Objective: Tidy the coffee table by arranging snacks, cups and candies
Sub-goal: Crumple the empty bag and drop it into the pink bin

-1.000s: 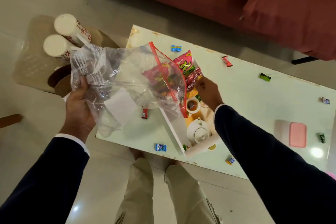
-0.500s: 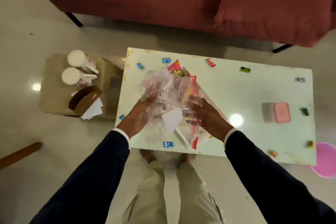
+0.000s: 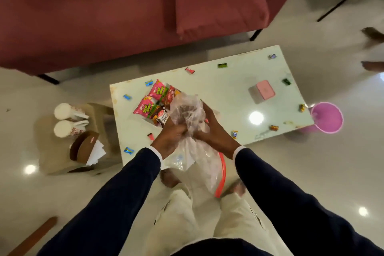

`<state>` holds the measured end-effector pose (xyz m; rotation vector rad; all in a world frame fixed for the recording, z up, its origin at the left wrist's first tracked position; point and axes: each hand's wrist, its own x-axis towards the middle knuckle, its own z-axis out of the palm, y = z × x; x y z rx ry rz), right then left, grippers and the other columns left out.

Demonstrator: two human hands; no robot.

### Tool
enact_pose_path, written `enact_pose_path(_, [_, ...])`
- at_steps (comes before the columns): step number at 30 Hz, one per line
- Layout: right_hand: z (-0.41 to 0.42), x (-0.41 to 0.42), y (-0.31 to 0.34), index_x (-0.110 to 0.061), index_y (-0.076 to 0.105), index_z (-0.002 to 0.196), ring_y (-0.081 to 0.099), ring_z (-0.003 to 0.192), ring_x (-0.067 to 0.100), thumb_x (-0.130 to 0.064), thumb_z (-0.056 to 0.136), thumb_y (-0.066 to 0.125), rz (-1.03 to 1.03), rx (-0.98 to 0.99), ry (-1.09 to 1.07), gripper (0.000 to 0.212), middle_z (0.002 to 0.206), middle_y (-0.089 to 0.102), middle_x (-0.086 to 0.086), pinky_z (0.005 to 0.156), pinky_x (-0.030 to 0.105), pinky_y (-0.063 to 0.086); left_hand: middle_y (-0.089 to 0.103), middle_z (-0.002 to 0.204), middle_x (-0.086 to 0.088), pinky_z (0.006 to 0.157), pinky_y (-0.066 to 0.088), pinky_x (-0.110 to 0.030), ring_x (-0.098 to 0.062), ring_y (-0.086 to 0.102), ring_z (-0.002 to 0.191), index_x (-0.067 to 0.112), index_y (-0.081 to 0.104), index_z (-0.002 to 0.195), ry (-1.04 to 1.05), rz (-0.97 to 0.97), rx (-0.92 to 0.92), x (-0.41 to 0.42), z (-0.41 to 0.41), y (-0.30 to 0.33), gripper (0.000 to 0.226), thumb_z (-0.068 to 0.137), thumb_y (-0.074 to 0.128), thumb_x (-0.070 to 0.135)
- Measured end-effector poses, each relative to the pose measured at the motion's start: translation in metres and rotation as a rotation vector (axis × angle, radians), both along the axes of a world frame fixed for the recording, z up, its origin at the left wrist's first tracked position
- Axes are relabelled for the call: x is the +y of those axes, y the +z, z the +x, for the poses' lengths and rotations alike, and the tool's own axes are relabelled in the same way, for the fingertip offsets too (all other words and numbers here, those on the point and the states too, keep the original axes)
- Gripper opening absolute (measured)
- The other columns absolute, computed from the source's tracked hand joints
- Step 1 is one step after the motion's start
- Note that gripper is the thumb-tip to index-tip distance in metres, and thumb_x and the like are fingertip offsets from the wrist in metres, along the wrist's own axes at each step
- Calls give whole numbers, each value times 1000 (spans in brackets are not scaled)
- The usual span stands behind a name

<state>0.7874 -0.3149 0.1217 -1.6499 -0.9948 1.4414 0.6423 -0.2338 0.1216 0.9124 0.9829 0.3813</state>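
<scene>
Both my hands crumple a clear plastic zip bag (image 3: pixel 188 110) with a red seal strip over the near edge of the pale green coffee table (image 3: pixel 224 97). My left hand (image 3: pixel 169 138) and my right hand (image 3: pixel 214 131) are shut on the bag, whose open end hangs down toward my legs. Just behind the bag lie several snack packets (image 3: pixel 154 101), pink, green and red, in a white tray that the bag mostly hides. Wrapped candies are scattered over the table, among them a blue one (image 3: pixel 128 150) and a green one (image 3: pixel 222 65).
A pink-lidded box (image 3: pixel 264 90) stands on the table's right half. Two floral cups (image 3: pixel 66 118) and a brown napkin holder (image 3: pixel 86 147) sit on a low stool at the left. A pink bin (image 3: pixel 327 117) stands by the right corner. A red sofa (image 3: pixel 124 6) runs behind.
The snack packets have come out of the bag and lie on the table. My hands have bunched the emptied bag together. The view has shifted left and tilted.
</scene>
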Motion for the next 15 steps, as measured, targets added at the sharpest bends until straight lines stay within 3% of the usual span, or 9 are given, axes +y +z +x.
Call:
enact_pose_path(1, [12,-8,7,-30,28,156,46,142,19,-15,89,74,-13,193,-60,83,156,45,0,115,42,41,79,94,0,68,60,-30,-20,76,91,19,74,107,-10,44,2,-8,16,10,41,77,60,-5])
enact_pose_path(3, [39,-26,15,-23,47,145,63,123,25,0,87,69,-1,327,-182,67,137,64,7,98,39,55,77,100,1,79,62,-36,-21,74,99,27,70,110,-35,212,88,-24,55,22,42,76,64,1])
enact_pose_path(5, [72,-45,20,-20,59,133,69,110,28,5,83,67,19,227,-307,56,123,71,10,82,34,60,72,110,3,93,58,-38,-18,68,107,35,61,112,-75,411,212,-41,95,28,44,81,72,6])
enact_pose_path(8, [146,-96,23,-13,67,119,71,104,34,9,85,55,22,72,-564,42,111,75,12,88,52,60,55,134,2,99,53,-36,-5,58,114,28,52,130,-58,559,239,-77,155,36,53,85,79,20])
enact_pose_path(10, [192,-137,24,-10,69,110,71,100,38,9,83,47,-2,34,-710,40,105,75,15,87,57,59,36,151,14,102,49,-27,3,46,129,39,39,145,-96,611,156,-105,189,37,76,82,81,41])
enact_pose_path(13, [248,-196,27,-5,67,103,68,98,47,12,81,42,2,105,-822,38,105,72,25,82,59,60,8,162,27,119,28,-31,-6,15,153,50,13,156,-574,878,101,-164,256,32,114,68,84,62])
enact_pose_path(15, [270,-221,33,-9,68,107,70,86,39,15,82,42,20,361,-855,43,105,71,24,71,47,62,-4,166,22,123,20,-41,-11,4,156,53,-2,156,-862,967,155,-197,296,25,132,60,89,59])
